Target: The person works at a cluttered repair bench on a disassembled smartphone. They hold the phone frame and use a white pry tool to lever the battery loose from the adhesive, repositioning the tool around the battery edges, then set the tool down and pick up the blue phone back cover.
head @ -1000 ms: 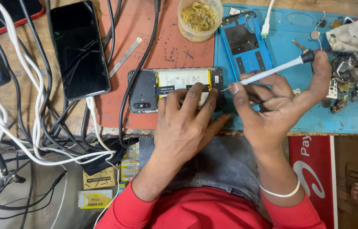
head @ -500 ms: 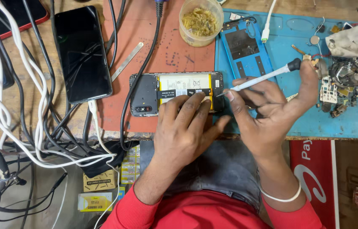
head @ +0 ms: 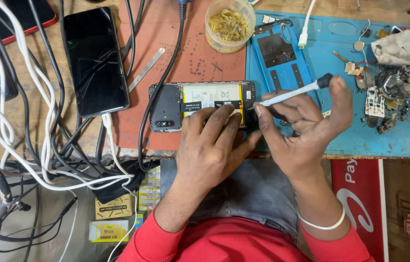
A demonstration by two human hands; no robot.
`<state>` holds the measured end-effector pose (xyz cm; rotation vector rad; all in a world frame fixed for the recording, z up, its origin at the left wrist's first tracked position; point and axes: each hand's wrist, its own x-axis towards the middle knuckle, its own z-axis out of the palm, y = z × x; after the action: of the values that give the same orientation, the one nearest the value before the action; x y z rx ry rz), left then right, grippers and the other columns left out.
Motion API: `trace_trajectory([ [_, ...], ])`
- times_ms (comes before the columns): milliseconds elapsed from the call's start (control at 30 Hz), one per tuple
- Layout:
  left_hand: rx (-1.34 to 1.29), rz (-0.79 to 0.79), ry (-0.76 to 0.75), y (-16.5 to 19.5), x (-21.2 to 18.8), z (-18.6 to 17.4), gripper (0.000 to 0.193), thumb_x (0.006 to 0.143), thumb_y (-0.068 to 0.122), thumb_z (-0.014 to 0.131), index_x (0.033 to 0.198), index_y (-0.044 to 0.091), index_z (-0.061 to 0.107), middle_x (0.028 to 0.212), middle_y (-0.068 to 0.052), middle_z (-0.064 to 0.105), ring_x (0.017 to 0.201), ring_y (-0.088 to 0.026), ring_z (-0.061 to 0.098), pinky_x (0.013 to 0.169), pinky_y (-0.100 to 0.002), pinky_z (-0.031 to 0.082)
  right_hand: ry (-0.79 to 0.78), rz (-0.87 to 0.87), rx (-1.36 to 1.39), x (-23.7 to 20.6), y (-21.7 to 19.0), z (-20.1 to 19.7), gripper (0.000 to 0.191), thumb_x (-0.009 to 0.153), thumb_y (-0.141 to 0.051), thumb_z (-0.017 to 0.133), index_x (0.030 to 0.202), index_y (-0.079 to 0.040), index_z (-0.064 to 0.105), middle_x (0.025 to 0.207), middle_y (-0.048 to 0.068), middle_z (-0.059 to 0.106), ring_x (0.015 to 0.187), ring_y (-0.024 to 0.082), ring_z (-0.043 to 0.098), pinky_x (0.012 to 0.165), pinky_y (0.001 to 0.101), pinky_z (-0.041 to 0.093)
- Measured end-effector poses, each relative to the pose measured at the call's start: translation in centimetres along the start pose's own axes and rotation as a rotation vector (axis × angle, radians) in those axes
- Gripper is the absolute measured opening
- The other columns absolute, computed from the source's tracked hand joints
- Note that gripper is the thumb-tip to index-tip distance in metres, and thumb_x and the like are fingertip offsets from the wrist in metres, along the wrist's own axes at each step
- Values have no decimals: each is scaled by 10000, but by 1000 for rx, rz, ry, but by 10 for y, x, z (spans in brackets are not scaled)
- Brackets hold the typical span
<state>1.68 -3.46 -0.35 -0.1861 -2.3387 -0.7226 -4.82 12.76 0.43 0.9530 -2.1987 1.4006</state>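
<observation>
Right hand (head: 307,131): grip closed around a white-shafted screwdriver (head: 290,94), thumb up by the black cap, tip set at the right end of the opened smartphone (head: 200,104). Left hand (head: 210,145): palm down, fingers pressed flat on the lower edge of the same phone, pinning it rather than closing around it. Phone lying back-up and coverless across the seam between the red mat (head: 195,58) and the blue repair mat (head: 341,121), near the front edge of the counter (head: 20,121); white battery and dark camera end exposed. Just behind the screwdriver, a blue back cover (head: 282,56) lying flat, touching nothing of the phone. Further back, a clear tub (head: 229,24) of yellowish scraps. Far right of the blue mat: a heap of small circuit parts (head: 392,92) and a grey rag (head: 399,48). To the left, a black phone (head: 96,60) face up, a metal strip (head: 146,70) beside it, and a tangle of white and black cables (head: 30,145) trailing off the counter.
</observation>
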Motion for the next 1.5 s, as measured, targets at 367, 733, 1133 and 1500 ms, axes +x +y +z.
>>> trace_trajectory([
  [367,-14,27,28,-1,-3,1,357,872,284,901,1062,44,718,1141,-66,687,1054,-260,642,865,-405,485,-154,-168,-41,35,-10,-23,634,954,125,728,1333,-28,244,1201,281,537,1045,344,728,844,375,671],
  [733,108,64,-35,1,-22,-4,588,919,530,841,1259,68,710,1397,-104,614,1300,-281,578,1071,-441,411,-283,-196,35,44,-9,-24,659,962,156,700,1384,-27,229,1175,239,586,1005,305,735,827,388,652],
  [1133,321,-52,-172,-2,-30,17,391,1033,223,634,1403,98,637,1628,-147,437,1532,-379,367,1265,-598,221,-326,-203,57,46,-13,-25,692,938,219,666,1375,-30,190,1223,290,533,1113,370,710,964,440,657],
  [1500,285,-56,-185,-3,-28,16,452,1013,247,653,1432,84,609,1623,-160,423,1526,-388,353,1251,-616,209,-244,-111,64,41,-12,-15,624,1009,205,688,1377,-13,233,1225,249,563,1077,282,730,941,366,654],
])
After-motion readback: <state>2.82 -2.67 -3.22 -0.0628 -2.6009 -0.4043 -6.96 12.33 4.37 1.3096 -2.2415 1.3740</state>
